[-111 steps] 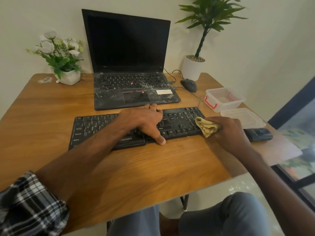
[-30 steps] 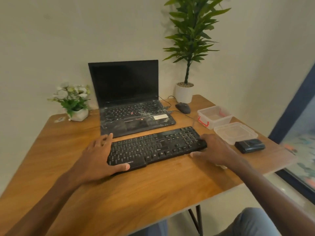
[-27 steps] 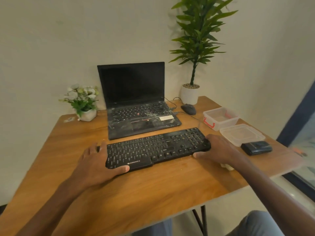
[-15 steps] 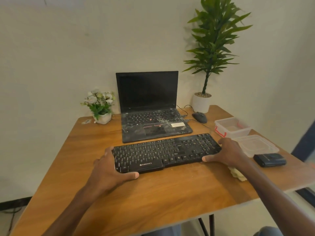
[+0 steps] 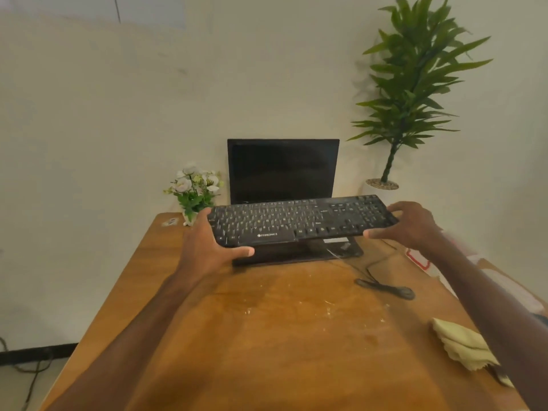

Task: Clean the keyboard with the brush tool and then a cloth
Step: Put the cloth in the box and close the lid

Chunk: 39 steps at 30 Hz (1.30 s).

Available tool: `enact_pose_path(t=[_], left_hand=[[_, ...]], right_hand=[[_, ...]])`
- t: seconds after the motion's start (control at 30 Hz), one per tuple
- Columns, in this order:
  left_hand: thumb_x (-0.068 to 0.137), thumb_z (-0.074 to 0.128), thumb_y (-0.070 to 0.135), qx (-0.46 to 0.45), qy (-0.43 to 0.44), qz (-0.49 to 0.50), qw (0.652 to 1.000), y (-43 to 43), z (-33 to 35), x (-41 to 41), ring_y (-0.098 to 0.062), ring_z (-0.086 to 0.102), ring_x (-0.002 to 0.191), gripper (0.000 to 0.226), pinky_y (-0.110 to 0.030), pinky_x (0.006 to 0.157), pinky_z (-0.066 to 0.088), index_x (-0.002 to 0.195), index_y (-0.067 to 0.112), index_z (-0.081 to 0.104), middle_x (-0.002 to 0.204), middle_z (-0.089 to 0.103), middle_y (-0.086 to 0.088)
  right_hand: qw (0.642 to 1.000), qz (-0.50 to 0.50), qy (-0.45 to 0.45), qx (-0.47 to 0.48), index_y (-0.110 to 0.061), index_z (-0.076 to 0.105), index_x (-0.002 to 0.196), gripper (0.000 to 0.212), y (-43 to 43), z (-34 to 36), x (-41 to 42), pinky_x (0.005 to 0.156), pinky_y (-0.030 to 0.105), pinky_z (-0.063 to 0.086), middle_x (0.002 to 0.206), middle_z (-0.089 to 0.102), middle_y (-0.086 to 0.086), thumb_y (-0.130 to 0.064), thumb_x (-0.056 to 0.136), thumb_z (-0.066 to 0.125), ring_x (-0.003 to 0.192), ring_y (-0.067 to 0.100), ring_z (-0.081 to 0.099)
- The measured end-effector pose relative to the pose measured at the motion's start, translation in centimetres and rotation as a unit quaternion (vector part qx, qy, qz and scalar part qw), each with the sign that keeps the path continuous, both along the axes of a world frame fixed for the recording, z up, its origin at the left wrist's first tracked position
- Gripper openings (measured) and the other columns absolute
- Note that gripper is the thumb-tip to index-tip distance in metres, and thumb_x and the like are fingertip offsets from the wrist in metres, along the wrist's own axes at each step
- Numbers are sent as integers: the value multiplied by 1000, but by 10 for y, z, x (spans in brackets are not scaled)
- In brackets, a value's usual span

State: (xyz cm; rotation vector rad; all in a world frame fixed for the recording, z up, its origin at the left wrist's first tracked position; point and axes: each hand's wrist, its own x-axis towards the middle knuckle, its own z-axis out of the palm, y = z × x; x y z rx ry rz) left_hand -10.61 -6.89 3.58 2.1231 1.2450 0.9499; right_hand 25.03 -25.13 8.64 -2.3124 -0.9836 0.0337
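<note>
Head view shows your left hand [image 5: 207, 250] and right hand [image 5: 415, 226] gripping the two ends of the black keyboard [image 5: 299, 221], fingers curled under its edges with thumbs along the near rim. You hold it in the air above the wooden surface [image 5: 267, 336], in front of the laptop [image 5: 281, 170]. Pale crumbs dot the bare wood below. Your yellow cloth [image 5: 462, 348] lies crumpled near the surface's right edge, beside your right forearm. White legends and a logo show on the keyboard.

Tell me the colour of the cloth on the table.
Pale yellow cloth, seen in the head view.
</note>
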Motion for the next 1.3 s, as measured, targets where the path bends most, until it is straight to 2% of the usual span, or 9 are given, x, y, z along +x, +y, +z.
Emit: enact_pose_path(t=[0.1,0.27,0.33,0.43,0.53,0.7,1.03,1.13,1.3], left_hand=[[43,99,62,2,-5,-4,1000,27,5,18,-27,58,127,126,-51,107,52,145,14,42,140,59,-6],[47,99,61,-22,-10,-13,1000,64,-3,42,-25,59,124,111,-47,102,55,135,19,46,135,61,-3],[45,96,67,-33,-1,-12,999,73,-8,47,-25,57,127,115,-47,103,54,136,19,45,137,59,-3],[25,76,97,-46,26,0,999,94,-20,56,-29,54,132,145,-52,105,53,142,19,41,141,57,-3],[17,62,107,-47,60,9,997,111,-40,64,-31,52,134,160,-53,107,51,146,14,39,143,57,-7],[17,65,105,-56,70,6,996,123,-57,69,-29,54,133,158,-51,109,50,144,14,42,142,59,-4],[24,66,105,-44,90,12,995,134,-64,73,-30,47,140,160,-51,115,44,151,11,37,150,53,-6],[27,67,104,-48,96,21,994,135,-65,75,-31,43,143,162,-51,117,42,154,10,34,153,50,-6],[45,82,87,-53,111,26,992,127,-56,77,-35,33,148,147,-53,120,36,157,8,29,158,43,-10]], right_hand=[[1000,1,8,-8,-12,65,129,91,32,4,16,98,41,46,138,59,11,-58,55,94,126,30,53],[999,9,43,1,-7,65,128,89,75,-2,39,95,42,48,139,57,15,-47,56,97,127,33,53],[998,11,56,-4,-7,65,127,87,85,-9,46,90,39,45,138,57,15,-45,57,98,127,33,52],[998,13,65,-22,-7,66,125,86,99,-22,55,86,34,41,137,58,14,-47,56,97,127,32,51],[997,15,71,-33,-5,65,126,85,105,-33,60,92,39,44,139,55,15,-42,57,98,129,34,50],[997,20,58,-56,-1,64,123,75,116,-49,58,90,38,47,131,59,17,-37,66,95,122,35,55],[998,15,39,-54,-2,61,124,72,125,-57,55,89,40,49,125,61,17,-40,70,92,115,33,57],[998,19,29,-44,-2,61,124,69,127,-58,53,82,36,46,125,63,17,-39,73,90,115,33,58],[998,39,31,-40,-5,59,123,64,133,-64,56,77,34,44,121,65,16,-36,76,88,101,27,57]])
